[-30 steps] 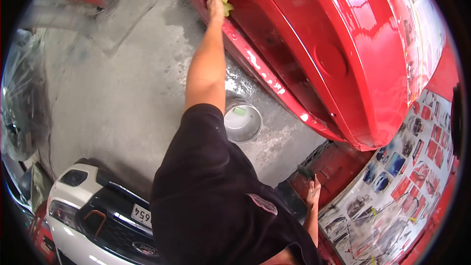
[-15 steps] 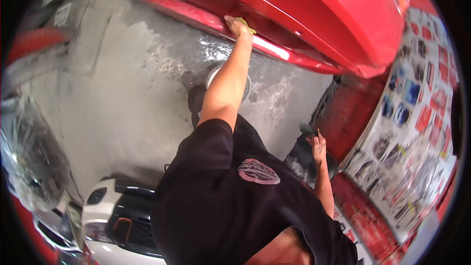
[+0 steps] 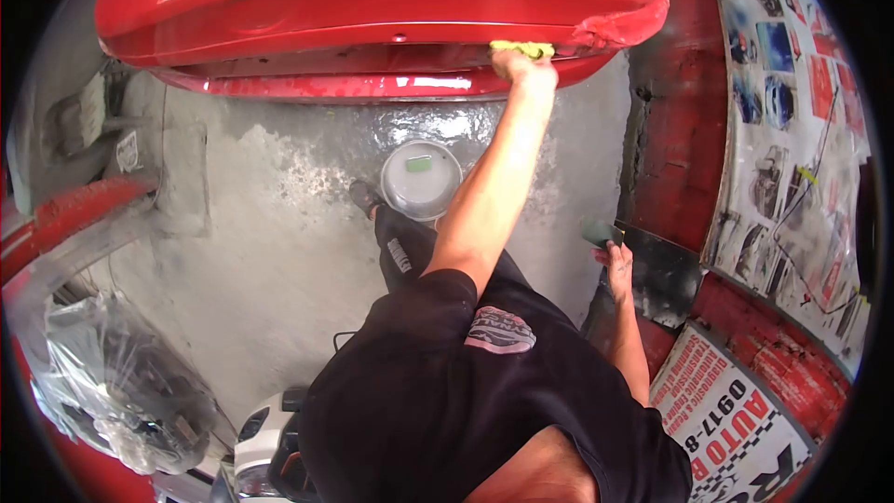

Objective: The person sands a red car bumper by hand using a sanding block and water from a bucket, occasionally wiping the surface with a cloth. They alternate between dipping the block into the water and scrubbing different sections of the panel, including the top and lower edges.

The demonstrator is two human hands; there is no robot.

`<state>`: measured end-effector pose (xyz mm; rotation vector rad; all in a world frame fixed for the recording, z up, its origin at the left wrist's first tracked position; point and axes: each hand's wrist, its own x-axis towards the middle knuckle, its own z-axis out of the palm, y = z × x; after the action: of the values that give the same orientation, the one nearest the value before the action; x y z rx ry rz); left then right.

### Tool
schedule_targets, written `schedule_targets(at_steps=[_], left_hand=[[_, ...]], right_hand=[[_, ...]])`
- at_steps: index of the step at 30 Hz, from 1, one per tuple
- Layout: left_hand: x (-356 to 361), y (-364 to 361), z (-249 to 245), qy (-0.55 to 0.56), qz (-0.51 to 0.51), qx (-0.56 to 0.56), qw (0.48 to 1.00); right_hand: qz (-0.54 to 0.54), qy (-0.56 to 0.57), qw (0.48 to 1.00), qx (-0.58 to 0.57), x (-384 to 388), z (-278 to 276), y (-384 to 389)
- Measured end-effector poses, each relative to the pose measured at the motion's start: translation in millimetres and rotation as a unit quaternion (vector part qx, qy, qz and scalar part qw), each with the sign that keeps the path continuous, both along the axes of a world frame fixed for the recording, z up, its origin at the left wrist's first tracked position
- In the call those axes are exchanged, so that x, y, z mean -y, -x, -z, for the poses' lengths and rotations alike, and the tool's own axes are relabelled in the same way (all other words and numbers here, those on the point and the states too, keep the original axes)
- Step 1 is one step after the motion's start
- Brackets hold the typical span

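Observation:
My left hand (image 3: 526,69) is closed on a yellow cloth (image 3: 521,48) and rests at the lower recess of a red car panel (image 3: 354,9), toward its right end. Lower right, my right hand (image 3: 616,265) holds a thin dark green sheet (image 3: 601,233) by its edge; the sheet is partly blurred. A round pale bucket (image 3: 424,194) stands on the floor below the panel, with a green rectangular piece (image 3: 418,164) inside it.
Red film or plastic (image 3: 633,26) covers the panel's right end. A printed sign (image 3: 736,410) and a poster-covered board (image 3: 773,158) line the right side. Plastic-wrapped parts (image 3: 130,382) lie at lower left, near a white car part (image 3: 256,447). My foot (image 3: 365,194) is beside the bucket.
The view has turned, and the red panel now lies nearly level across the top. My left hand has moved right along the panel with the cloth. The bucket has come into clear view.

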<state>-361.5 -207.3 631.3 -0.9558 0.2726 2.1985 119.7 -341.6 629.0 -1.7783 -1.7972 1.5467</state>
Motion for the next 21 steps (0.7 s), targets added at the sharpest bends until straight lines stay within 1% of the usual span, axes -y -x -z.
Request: schedule_targets(at_steps=[1,3,4,5,6,7,9,10,11,13,14,15,17,19,20,21], left_hand=[[0.4,-8.0,-20.0,0.044,0.007,0.044,0.998],[-0.7,-20.2,-9.3,-0.001,-0.011,0.007,1.0],[-4.2,-17.5,-3.0,0.002,-0.014,0.003,1.0],[-5.2,-13.4,8.3,0.006,-0.006,-0.024,1.0],[-0.5,-13.4,23.4,0.014,0.003,-0.046,0.999],[3.8,-13.5,38.0,0.022,-0.002,-0.044,0.999],[0.4,-5.0,73.5,0.052,0.03,-0.003,0.998],[1.8,-0.9,96.3,0.065,0.011,0.024,0.998],[9.1,3.3,118.5,0.046,0.001,0.026,0.999],[30.2,18.5,174.1,0.039,0.028,-0.022,0.999],[49.0,29.3,192.2,0.05,0.043,-0.045,0.997],[70.1,46.1,204.0,0.062,0.061,-0.069,0.994],[115.3,80.0,210.5,0.11,0.086,-0.123,0.983],[149.8,118.7,249.5,0.119,0.106,-0.187,0.969],[168.1,127.8,258.9,0.123,0.116,-0.188,0.968],[187.8,135.1,261.5,0.169,0.197,-0.247,0.934]], right_hand=[[-0.002,-0.005,1.0,-0.011,-1.4,4.8,-5.5],[-0.007,-0.002,1.0,-0.009,-5.5,2.7,-6.2],[0.012,0.006,1.0,-0.027,-6.7,4.1,-3.2],[0.031,0.019,0.998,-0.042,-3.4,7.5,-1.5],[0.028,0.03,0.998,-0.039,0.9,13.2,-7.1],[0.011,0.032,0.999,-0.031,-1.8,19.3,-11.3],[-0.011,0.03,0.999,-0.027,-14.6,30.3,-4.0],[-0.008,0.037,0.999,-0.027,-12.8,31.5,-3.0],[-0.005,0.043,0.999,-0.026,-12.7,33.2,-1.9],[-0.005,0.051,0.998,-0.037,-13.8,42.4,-2.1],[0.0,0.054,0.997,-0.051,-12.8,49.8,-0.2],[0.007,0.059,0.997,-0.055,-10.8,54.6,6.8],[0.052,0.108,0.991,-0.064,-5.1,56.8,20.7],[0.093,0.138,0.983,-0.073,4.1,68.3,33.7],[0.101,0.153,0.981,-0.07,9.7,68.7,50.9],[0.109,0.167,0.977,-0.069,13.6,75.8,65.6]])
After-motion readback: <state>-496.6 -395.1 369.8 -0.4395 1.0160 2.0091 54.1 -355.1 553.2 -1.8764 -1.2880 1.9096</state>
